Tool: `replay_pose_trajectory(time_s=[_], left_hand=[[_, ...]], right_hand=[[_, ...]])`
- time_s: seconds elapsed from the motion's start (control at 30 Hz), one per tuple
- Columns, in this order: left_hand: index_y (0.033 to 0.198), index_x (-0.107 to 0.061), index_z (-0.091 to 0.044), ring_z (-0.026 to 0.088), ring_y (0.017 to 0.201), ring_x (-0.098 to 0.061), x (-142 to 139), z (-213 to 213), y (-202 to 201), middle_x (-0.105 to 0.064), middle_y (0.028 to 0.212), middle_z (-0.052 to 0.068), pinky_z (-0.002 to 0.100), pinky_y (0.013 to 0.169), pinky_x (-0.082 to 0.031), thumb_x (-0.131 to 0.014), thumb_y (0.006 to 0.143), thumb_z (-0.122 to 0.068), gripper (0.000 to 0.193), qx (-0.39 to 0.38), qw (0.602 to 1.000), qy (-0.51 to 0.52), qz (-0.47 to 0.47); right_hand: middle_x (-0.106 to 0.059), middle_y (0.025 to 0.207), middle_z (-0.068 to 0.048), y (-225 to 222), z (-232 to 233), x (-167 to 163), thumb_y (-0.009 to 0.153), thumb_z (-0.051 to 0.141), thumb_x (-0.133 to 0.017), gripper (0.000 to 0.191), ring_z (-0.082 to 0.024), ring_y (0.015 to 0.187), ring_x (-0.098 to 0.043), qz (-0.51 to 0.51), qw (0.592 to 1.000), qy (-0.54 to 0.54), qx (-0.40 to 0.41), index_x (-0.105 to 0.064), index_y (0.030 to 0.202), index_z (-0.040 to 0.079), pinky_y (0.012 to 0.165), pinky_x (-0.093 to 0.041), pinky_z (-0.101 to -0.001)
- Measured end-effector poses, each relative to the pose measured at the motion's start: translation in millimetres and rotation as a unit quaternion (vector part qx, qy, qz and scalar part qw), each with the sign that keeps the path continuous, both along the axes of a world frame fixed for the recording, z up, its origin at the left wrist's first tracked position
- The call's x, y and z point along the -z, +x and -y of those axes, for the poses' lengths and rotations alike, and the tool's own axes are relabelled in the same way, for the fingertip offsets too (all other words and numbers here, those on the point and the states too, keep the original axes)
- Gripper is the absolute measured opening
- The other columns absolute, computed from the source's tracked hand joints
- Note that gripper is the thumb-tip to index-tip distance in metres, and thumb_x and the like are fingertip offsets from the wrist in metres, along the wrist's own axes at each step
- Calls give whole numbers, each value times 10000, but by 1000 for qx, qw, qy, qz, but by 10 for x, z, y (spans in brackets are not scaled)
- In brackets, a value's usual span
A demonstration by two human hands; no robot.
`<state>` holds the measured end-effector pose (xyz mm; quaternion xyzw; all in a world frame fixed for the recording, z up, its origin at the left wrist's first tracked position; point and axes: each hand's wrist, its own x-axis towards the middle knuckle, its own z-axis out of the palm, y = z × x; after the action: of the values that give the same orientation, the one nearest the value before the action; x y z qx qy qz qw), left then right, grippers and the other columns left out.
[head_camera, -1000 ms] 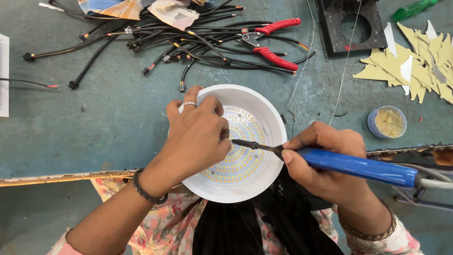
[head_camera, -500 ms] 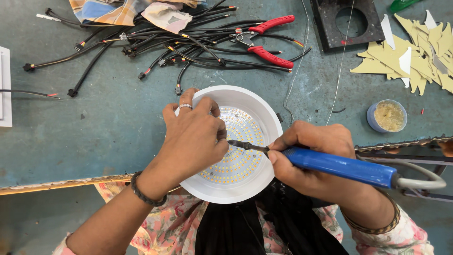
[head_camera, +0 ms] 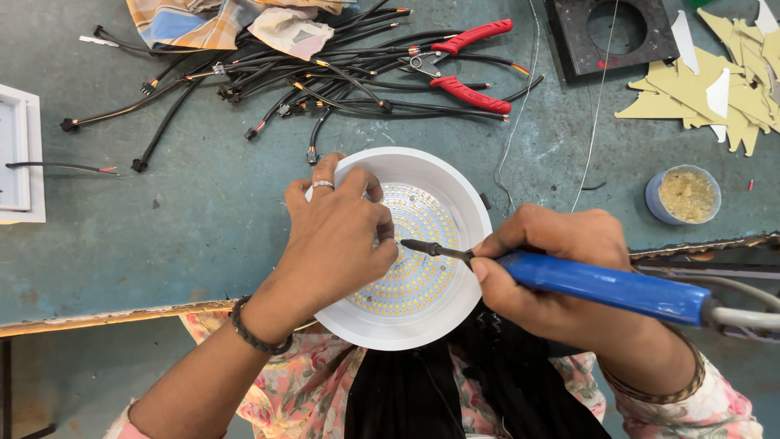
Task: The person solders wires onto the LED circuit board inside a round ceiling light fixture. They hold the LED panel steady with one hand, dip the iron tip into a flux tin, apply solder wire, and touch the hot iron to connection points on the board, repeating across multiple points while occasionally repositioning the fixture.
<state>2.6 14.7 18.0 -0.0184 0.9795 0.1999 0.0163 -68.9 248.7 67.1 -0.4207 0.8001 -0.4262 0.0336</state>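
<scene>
A round white lamp housing (head_camera: 455,195) with a disc of many small yellow LEDs lies at the near edge of the workbench. My left hand (head_camera: 337,240) rests over its left half, fingers bent down onto the LED disc, a ring on one finger. My right hand (head_camera: 552,260) grips a blue-handled soldering iron (head_camera: 601,284); its dark tip (head_camera: 410,244) touches the disc right beside my left fingertips. The spot under the fingers is hidden.
A tangle of black cables (head_camera: 325,81) and red-handled pliers (head_camera: 467,85) lie behind the lamp. A small blue tub of yellowish paste (head_camera: 684,195) stands at right, near yellow card scraps (head_camera: 707,85) and a black square frame (head_camera: 609,36). A white square panel (head_camera: 18,154) sits at far left.
The iron's tip has slid a little left across the LED disc toward my left fingertips. My left hand stays on the lamp.
</scene>
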Motion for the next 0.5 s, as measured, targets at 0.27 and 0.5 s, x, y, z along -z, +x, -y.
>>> replay_pose_trajectory(time_s=[0.27, 0.5], left_hand=[[708, -808, -118, 449, 1351, -346, 13, 3, 20, -598, 1143, 73, 643, 1003, -262, -743, 661, -232, 139, 5, 1000, -7, -15], [686, -807, -124, 450, 1344, -345, 0, 3, 20, -600, 1132, 66, 639, 1009, -243, -752, 656, -243, 135, 3, 1000, -4, -14]], right_hand=[[-660, 579, -33, -3, 72, -6, 805, 168, -800, 160, -119, 463, -675, 14, 1000, 1, -20, -691, 821, 52, 456, -503, -272], [-685, 645, -59, 5, 117, -75, 823, 137, -765, 116, -158, 543, -725, 0, 998, -5, -60, -697, 854, 49, 506, -548, -283]])
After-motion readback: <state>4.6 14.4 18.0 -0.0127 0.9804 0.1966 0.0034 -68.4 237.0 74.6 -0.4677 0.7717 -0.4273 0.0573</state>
